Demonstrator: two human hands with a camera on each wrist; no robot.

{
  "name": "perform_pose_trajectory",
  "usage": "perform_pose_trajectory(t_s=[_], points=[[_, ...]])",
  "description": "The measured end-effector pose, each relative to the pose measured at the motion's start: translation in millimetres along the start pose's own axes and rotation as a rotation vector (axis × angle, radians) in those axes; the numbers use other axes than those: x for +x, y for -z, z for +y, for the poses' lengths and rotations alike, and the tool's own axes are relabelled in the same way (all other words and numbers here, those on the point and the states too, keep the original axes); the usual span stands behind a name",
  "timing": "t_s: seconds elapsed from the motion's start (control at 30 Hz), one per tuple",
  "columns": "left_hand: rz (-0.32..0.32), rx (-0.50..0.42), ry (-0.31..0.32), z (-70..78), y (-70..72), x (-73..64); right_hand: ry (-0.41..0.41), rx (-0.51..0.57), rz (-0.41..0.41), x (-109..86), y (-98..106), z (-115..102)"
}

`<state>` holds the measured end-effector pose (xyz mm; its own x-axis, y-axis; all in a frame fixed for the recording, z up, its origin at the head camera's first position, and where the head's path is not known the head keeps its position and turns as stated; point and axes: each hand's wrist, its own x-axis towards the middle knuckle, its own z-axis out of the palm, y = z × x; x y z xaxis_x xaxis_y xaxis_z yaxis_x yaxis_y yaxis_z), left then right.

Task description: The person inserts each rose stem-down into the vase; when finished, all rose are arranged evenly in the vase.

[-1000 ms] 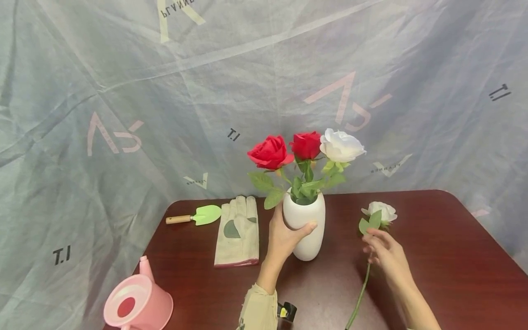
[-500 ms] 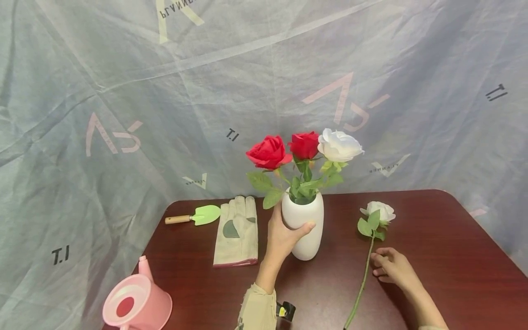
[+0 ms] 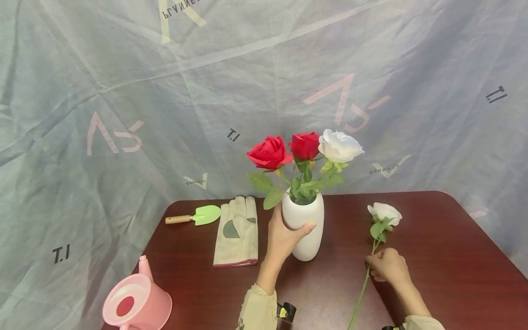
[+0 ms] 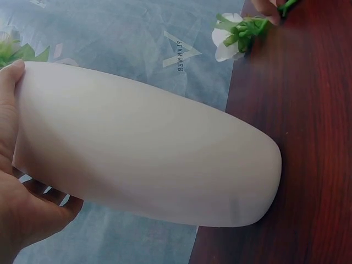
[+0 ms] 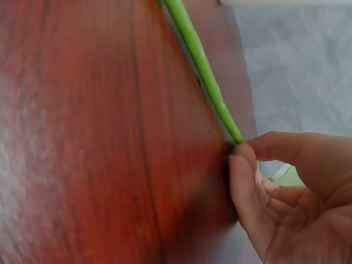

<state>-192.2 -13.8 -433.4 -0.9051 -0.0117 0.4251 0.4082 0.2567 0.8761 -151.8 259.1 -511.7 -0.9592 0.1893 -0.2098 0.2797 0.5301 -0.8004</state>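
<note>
My left hand (image 3: pixel 284 236) grips the white vase (image 3: pixel 309 229) around its left side, thumb across the front. In the vase stand two red roses (image 3: pixel 270 153) and a white rose (image 3: pixel 340 146) with green leaves. To the right, my right hand (image 3: pixel 389 266) pinches the green stem of another white rose (image 3: pixel 384 213), whose bloom points away toward the table's back edge. The right wrist view shows thumb and fingertips meeting on the stem (image 5: pixel 203 69), close over the tabletop. In the left wrist view the vase (image 4: pixel 148 148) fills the middle, its base at the table.
On the dark red table (image 3: pixel 453 256) lie a pale work glove (image 3: pixel 237 236) and a green trowel (image 3: pixel 206 215) with a wooden handle, left of the vase. A pink watering can (image 3: pixel 140 298) stands at the front left. Grey printed cloth (image 3: pixel 165 91) hangs behind the table.
My right hand slid from the leaves down along the stem, then pinched it. The loose white rose has turned and shifted slightly right. My left hand and the vase stay put.
</note>
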Motion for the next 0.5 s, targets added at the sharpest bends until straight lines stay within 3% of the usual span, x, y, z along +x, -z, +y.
perform_pose_trajectory(t_s=[0.17, 0.5], points=[[-0.003, 0.007, -0.003, -0.3, 0.4, 0.7, 0.009, 0.106, -0.040, -2.3, 4, 7], [-0.004, 0.003, -0.015, -0.7, -0.2, 0.3, -0.032, 0.155, -0.039, -4.6, 9, 16]])
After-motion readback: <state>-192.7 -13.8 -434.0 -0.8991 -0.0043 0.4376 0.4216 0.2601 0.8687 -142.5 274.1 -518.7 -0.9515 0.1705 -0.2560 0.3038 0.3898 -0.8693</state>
